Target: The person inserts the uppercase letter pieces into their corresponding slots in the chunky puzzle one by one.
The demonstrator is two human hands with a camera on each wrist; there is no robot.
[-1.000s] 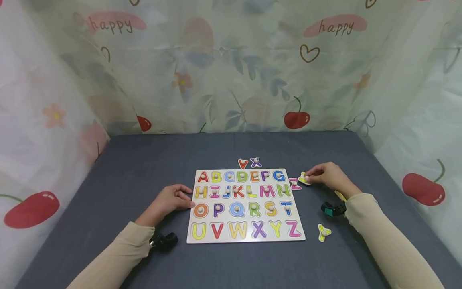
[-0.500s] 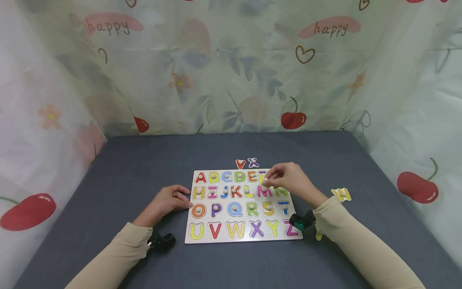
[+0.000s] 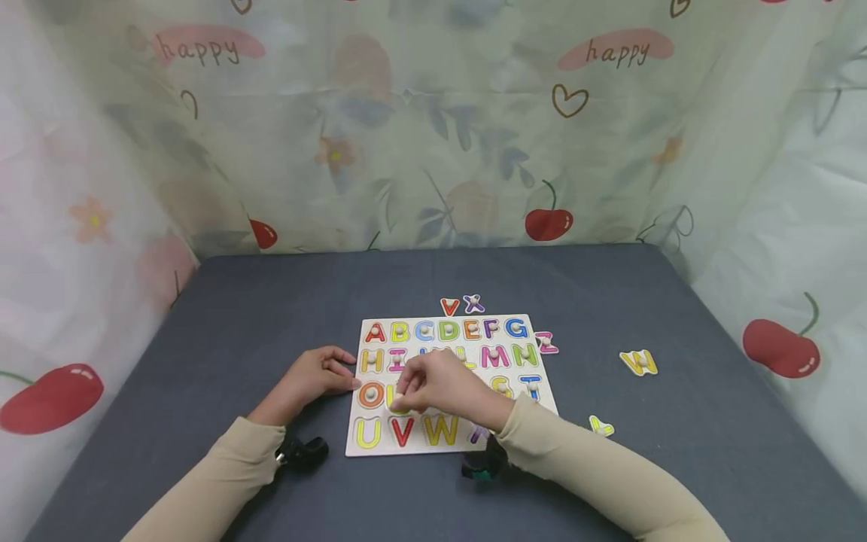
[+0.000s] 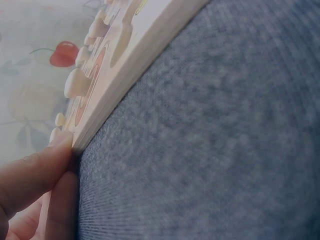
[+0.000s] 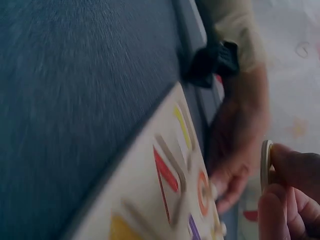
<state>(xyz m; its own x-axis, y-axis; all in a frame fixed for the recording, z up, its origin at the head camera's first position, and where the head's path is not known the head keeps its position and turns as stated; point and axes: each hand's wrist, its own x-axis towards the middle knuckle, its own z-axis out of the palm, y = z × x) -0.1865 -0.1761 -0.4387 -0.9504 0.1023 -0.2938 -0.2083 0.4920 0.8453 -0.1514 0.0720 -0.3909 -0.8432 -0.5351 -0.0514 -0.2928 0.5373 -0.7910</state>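
Note:
A white wooden alphabet puzzle board [image 3: 454, 449] lies on the table. My left hand [image 3: 314, 379] grips its left edge; the left wrist view shows the thumb [image 4: 37, 170] over the rim. Above the board's lower left part, my right hand [image 3: 443, 384] pinches a yellow letter U piece [image 3: 393, 399], seen edge-on as a pale thin puzzle piece [image 5: 265, 162] in the right wrist view. Below it, the U recess [image 3: 368, 433] and the V recess [image 3: 402, 432] show bare. Knobbed letters fill the visible upper rows; my right hand and sleeve hide some of the board.
A red V piece [image 3: 450, 306] and purple X piece [image 3: 474, 303] lie behind the board. The pink Z piece [image 3: 546, 342] sits by its right edge. Farther right are a yellow W piece [image 3: 639, 362] and a yellow Y piece [image 3: 600, 426] on the dark tablecloth [image 3: 271, 301].
My right hand has picked up the yellow U piece from right of the board and carried it left across to above the lower left part. My left hand stays at the left edge.

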